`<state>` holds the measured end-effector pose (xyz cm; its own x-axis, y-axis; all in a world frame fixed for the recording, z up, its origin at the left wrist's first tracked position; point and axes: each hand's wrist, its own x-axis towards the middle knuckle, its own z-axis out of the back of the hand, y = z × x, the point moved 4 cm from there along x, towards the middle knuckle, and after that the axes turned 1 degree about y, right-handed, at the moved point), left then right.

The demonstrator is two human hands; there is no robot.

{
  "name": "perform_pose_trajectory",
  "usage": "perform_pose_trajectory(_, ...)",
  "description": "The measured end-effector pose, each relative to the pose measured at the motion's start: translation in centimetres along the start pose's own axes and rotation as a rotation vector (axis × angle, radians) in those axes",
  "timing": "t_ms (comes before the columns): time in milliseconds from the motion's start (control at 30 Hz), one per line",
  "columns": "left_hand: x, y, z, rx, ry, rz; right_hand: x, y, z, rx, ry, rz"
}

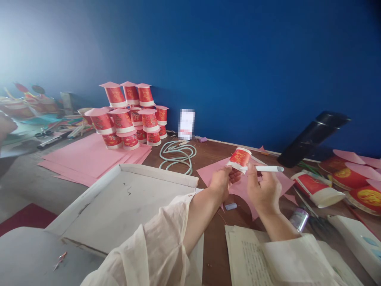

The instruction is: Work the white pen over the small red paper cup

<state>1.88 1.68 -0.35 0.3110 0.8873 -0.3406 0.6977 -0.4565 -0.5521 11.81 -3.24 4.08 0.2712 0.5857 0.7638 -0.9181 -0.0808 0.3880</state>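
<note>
Red paper cup [240,157] sat tilted at 3 o'clock from view centre, gripped over a pink sheet [208,174]. Rest, big to small: white tray [98,212] was at 8; stacked cups [120,120] with pink tops stood between 9 and 10. Left hand [220,182] was clamped on the cup's lower part. Right hand [264,190] was clamped on a white pen [270,169], tip toward 9 (at the cup's pale edge; contact too small to confirm). Small pale cylinder [231,206] lay between 4 and 5.

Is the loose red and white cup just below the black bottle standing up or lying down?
Lying on its side: the loose cup stretches sideways along the table, its white rim band toward the lower right.
</note>
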Motion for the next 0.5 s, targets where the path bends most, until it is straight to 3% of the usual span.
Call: perform_pose_trajectory(500,0.08,0.06,-0.04,0.010,-0.008,0.017,0.09,0.14,0.03,0.026,0.018,0.004)
